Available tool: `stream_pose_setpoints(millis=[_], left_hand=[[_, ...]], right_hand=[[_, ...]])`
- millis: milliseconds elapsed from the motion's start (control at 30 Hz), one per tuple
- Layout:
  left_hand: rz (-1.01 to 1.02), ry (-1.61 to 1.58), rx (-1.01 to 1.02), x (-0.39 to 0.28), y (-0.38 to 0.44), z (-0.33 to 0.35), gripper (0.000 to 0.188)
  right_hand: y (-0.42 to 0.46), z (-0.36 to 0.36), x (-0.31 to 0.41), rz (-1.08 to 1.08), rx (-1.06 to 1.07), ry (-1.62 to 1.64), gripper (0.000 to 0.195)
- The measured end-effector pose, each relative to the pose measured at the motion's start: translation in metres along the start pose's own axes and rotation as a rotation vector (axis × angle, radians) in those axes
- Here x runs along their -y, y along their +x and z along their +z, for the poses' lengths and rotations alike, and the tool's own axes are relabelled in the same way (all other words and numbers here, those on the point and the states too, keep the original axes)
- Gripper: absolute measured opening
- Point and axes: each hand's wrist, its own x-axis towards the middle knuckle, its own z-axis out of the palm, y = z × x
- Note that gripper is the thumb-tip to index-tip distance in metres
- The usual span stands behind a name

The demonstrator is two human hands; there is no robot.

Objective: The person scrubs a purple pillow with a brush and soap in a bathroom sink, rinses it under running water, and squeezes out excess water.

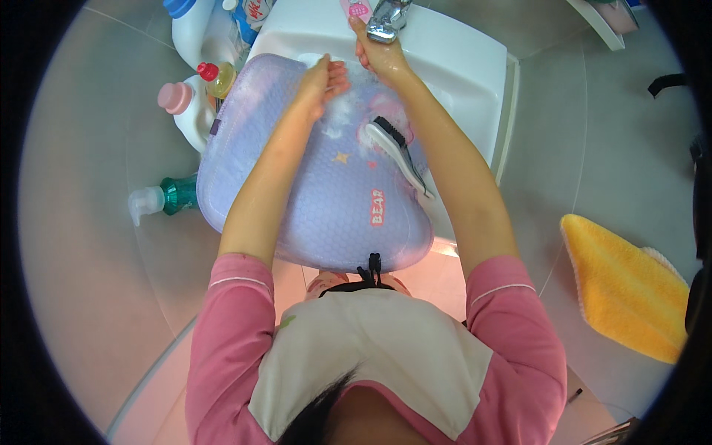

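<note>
A purple padded bag [328,222] with a printed bear design lies across the white sink, soap suds on its upper part. Over the suds is my left hand [324,83], fingers apart and holding nothing. My right hand [380,54] is just below the chrome faucet [386,21], its fingers partly curled; whether it touches the faucet or the pink item [356,8] behind cannot be told. A white-handled scrub brush [397,153] with black bristles rests on the bag, between my forearms.
Left of the sink [473,72] stand a pink-capped bottle [194,108], a red-capped bottle [221,78], a blue-capped jug [192,28] and a green pump bottle [181,194]. A yellow cloth [623,289] hangs at the right.
</note>
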Motion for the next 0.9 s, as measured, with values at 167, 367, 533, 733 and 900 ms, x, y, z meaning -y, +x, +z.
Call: stream_pose_setpoints(millis=[167, 367, 533, 733, 900], left_hand=[[-0.122, 0.059, 0.246, 0.004, 0.011, 0.052, 0.04], [0.106, -0.07, 0.602, -0.026, 0.045, 0.106, 0.036], [0.504, 0.77, 0.015, -0.022, 0.031, 0.095, 0.066], [0.476, 1.789, 0.143, -0.03, -0.048, -0.004, 0.076], [0.402, 2.007, -0.117, 0.032, -0.1, -0.041, 0.121]], right_hand=[[-0.051, -0.031, -0.012, -0.192, -0.134, -0.63, 0.055], [-0.165, -0.083, -0.057, -0.061, -0.3, -0.659, 0.031], [-0.211, -0.055, -0.089, -0.21, -0.236, -0.785, 0.032], [-0.194, -0.028, -0.103, -0.107, 0.018, -1.039, 0.021], [-0.163, -0.063, -0.091, 0.104, -0.119, -1.137, 0.026]])
